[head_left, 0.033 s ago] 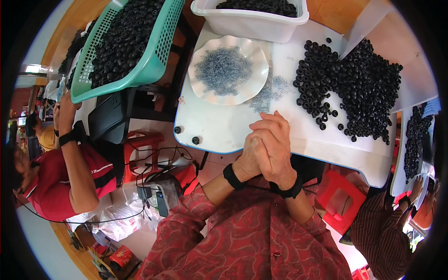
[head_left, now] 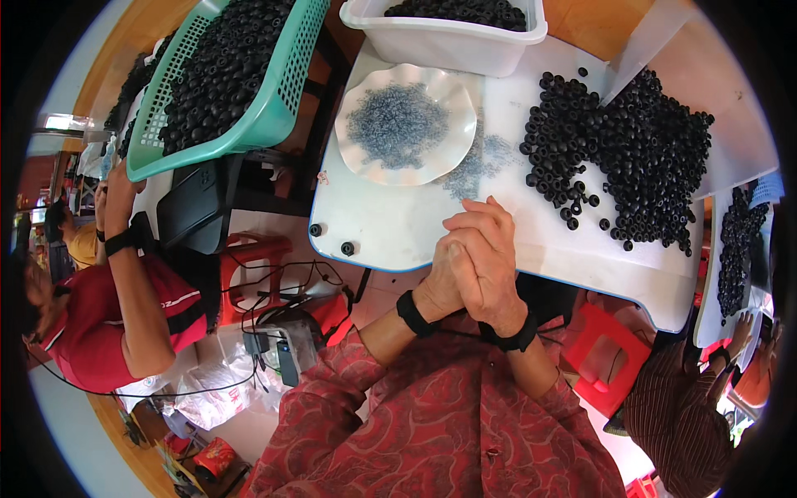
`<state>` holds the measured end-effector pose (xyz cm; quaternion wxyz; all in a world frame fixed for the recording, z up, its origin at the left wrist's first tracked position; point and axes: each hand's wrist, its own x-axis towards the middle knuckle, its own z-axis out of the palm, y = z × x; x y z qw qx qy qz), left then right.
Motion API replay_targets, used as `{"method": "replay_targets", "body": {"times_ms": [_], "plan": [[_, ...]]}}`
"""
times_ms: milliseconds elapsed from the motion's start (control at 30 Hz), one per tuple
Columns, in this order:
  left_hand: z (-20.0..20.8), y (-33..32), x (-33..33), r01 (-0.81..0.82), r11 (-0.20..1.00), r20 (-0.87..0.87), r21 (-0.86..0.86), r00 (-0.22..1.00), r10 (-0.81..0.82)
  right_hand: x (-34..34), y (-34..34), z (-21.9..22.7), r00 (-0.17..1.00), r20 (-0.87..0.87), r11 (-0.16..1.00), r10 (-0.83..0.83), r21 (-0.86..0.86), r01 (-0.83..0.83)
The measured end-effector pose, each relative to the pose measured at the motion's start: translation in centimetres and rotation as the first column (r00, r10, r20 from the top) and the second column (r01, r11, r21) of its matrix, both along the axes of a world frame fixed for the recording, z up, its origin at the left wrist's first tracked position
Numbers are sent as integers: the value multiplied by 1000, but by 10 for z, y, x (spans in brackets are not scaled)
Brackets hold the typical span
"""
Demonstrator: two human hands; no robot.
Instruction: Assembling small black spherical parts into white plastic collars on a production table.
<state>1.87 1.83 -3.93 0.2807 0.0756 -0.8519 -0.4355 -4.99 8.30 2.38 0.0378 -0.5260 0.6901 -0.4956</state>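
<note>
My left hand (head_left: 442, 280) and my right hand (head_left: 491, 249) are clasped together over the near edge of the white table (head_left: 390, 232). The right hand's fingers wrap over the left, and nothing shows between them. Both wrists wear black bands. Beyond the hands stands a white wavy-rimmed plate (head_left: 357, 162) heaped with tiny grey-blue bits, some spilled beside it. A large pile of black rings (head_left: 631, 158) lies on the table to the right. Two loose black rings (head_left: 330, 238) sit near the table's left front edge.
A white tub (head_left: 448, 46) and a tilted teal basket (head_left: 282, 108) at the back hold more black rings. A person in a red shirt (head_left: 100, 324) works at the left, another person (head_left: 689, 423) at the lower right. Red stools, cables and a small device (head_left: 282, 349) lie below.
</note>
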Motion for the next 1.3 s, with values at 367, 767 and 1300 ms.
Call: {"method": "replay_targets", "body": {"times_ms": [367,767,1300], "plan": [[15,1,1,-100,968,77,-232,990,120,-8,5,5,1000,26,1000,10,-27,-9],[33,1,-6,-231,962,-103,-145,971,218,-27,51,-11,900,306,942,-310,-33,335],[36,1,-5,-251,967,-44,42,966,253,-13,33,-22,906,-113,912,-407,13,411]]}}
